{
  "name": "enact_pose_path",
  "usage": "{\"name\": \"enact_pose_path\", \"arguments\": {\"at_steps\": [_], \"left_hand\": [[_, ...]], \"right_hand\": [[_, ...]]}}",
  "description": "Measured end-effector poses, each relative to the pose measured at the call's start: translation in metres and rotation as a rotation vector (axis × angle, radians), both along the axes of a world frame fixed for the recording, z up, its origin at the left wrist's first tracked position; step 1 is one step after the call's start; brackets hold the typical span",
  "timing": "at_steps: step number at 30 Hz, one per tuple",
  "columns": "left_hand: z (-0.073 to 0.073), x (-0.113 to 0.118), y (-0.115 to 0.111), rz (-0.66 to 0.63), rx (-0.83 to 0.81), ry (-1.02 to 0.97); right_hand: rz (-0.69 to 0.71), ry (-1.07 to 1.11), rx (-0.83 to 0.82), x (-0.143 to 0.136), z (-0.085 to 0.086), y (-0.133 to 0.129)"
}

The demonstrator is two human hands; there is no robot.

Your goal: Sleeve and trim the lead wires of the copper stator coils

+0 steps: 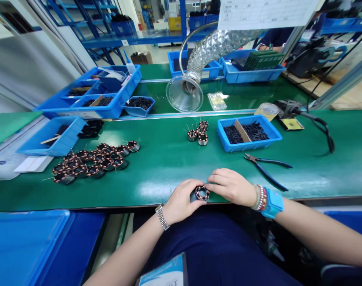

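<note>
Near the front edge of the green table (163,167), my left hand (182,200) is closed around a ring-shaped copper-wound stator (202,193). My right hand (230,186) has its fingertips pressed together at the stator's upper right rim; anything between them is too small to make out. Several similar stators (91,161) lie grouped on the left, with their copper windings upward. Another small cluster of stators (203,139) stands behind my hands, thin wires sticking up. A blue tray (225,147) with a cardboard divider holds short black pieces.
Pliers with dark blue handles (270,184) lie open to the right. A clear funnel (184,95) on a silver hose hangs over the table's middle. Blue bins (118,109) stand at the back left. A tape roll (267,110) and a black tool (289,108) sit at the right.
</note>
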State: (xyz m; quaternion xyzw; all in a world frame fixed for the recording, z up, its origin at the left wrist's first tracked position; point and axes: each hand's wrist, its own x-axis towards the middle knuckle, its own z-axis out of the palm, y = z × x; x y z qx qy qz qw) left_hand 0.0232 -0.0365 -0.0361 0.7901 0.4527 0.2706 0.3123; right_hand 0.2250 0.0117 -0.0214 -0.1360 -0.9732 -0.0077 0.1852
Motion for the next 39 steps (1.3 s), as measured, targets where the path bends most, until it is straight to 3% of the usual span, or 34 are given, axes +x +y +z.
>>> {"name": "enact_pose_path", "arguments": {"at_steps": [7, 14, 20, 23, 27, 30, 34, 39], "left_hand": [[0.000, -0.003, 0.003, -0.041, -0.025, -0.028], [0.000, -0.004, 0.004, -0.045, -0.052, -0.022], [0.000, -0.002, 0.004, -0.029, -0.057, -0.017], [-0.001, -0.002, 0.005, -0.018, -0.048, -0.012], [-0.004, -0.003, 0.005, -0.023, -0.025, -0.002], [-0.006, -0.003, 0.005, -0.021, 0.003, 0.015], [-0.006, -0.003, 0.005, -0.032, 0.015, 0.042], [-0.006, -0.003, 0.005, -0.037, 0.016, 0.043]], "right_hand": [[-0.120, 0.243, -0.326, -0.002, -0.015, 0.001], [-0.486, 0.177, -1.140, -0.007, -0.004, 0.006], [-0.589, 0.241, -1.507, -0.013, -0.003, 0.007], [-0.611, 0.307, -1.375, -0.006, 0.002, 0.013], [-0.705, 0.304, -0.680, 0.018, 0.029, 0.052], [-0.896, -0.075, -0.319, 0.033, 0.046, 0.092], [-0.967, -0.318, -0.300, 0.032, 0.048, 0.128], [-1.005, -0.408, -0.268, 0.019, 0.041, 0.135]]}}
